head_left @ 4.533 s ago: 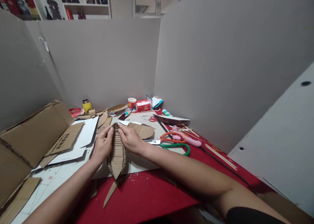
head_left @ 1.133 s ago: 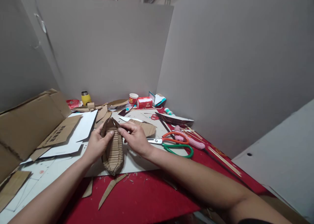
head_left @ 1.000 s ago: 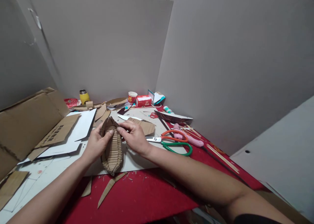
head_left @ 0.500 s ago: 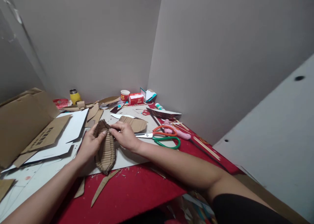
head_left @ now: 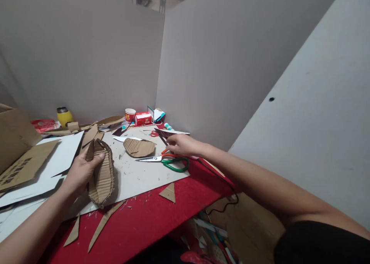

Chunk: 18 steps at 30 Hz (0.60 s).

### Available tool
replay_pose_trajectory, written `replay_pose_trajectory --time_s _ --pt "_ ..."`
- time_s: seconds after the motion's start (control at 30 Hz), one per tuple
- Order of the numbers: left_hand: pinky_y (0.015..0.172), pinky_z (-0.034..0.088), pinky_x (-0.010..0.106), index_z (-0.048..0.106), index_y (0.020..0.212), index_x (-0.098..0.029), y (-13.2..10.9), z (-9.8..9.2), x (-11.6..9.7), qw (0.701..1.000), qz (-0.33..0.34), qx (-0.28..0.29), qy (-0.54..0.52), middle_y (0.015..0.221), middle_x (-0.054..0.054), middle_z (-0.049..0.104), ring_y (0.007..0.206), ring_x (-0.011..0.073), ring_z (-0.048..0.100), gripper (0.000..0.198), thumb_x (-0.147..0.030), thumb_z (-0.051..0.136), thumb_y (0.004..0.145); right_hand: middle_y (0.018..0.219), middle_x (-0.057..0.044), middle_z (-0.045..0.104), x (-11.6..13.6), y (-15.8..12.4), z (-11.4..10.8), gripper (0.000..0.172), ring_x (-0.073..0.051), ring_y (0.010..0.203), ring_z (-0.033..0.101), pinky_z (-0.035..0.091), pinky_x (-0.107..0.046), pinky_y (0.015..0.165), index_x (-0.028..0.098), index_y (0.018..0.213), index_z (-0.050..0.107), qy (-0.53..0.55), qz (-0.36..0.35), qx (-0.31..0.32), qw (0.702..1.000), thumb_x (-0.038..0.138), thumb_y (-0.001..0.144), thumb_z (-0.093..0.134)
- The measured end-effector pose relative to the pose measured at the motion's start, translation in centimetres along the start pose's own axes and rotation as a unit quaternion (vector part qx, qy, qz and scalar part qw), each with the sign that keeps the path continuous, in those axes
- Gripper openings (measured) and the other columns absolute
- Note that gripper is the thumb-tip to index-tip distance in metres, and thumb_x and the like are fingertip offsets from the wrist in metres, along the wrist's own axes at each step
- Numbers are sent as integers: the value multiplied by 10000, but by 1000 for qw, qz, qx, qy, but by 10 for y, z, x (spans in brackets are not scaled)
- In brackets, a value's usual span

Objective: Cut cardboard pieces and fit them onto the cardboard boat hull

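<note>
My left hand is closed on the side of a leaf-shaped cardboard tray with a raised corrugated rim, its thumb pressing inside. The tray is tilted upright above the white board. On the right, my right hand is stretched out with curled fingers, just behind the scissors. Under its wrist shows a bit of a pink tool, mostly covered; what the fingers hold, if anything, is hidden. The scissors, with one orange and one green handle, lie partly spread. An angular cardboard piece lies between the hands.
A white board covers part of the red table. Cardboard offcuts lie near the front edge. A cardboard box and white sheets stand left. A yellow bottle, paper cup and red box line the back.
My right hand has let go of the cardboard tray and moved right, over the pink tool. My left hand keeps the tray. The view has turned to the right.
</note>
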<state>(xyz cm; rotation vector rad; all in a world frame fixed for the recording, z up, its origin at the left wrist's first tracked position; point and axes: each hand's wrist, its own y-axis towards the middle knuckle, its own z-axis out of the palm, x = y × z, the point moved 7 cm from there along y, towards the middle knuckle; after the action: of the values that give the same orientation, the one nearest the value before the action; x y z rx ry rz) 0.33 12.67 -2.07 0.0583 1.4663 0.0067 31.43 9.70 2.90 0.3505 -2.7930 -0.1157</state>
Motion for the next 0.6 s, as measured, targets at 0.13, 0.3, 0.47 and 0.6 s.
replay_pose_trajectory --time_s 0.13,0.3,0.47,0.6 --pt "471 542 291 662 947 -238 -4 1 1 999 -37 -21 4 661 6 717 521 195 654 314 -233 762 650 838 -117 705 -63 -27 -12 181 -185 705 609 359 -260 589 140 860 702 -89 102 3 991 217 833 541" --pt "460 539 254 643 964 -239 -15 10 0 997 -61 -19 40 644 -24 697 517 177 651 308 -168 730 678 888 -131 713 -108 -47 -11 194 -224 788 633 367 -263 609 142 907 706 -149 191 36 970 206 780 575" --pt "417 537 282 628 967 -228 -17 10 7 995 -99 -11 7 660 -15 711 494 200 641 413 -248 811 597 1014 -81 710 -105 -49 7 365 -225 860 643 416 -247 654 208 1109 653 -136 173 71 973 304 758 623" --pt "462 547 276 627 986 -229 -13 7 10 995 -97 -8 10 654 -14 715 503 190 651 456 -246 825 576 1094 -93 687 -91 -45 23 434 -246 931 632 433 -263 712 219 1173 610 -142 144 59 978 311 750 642"
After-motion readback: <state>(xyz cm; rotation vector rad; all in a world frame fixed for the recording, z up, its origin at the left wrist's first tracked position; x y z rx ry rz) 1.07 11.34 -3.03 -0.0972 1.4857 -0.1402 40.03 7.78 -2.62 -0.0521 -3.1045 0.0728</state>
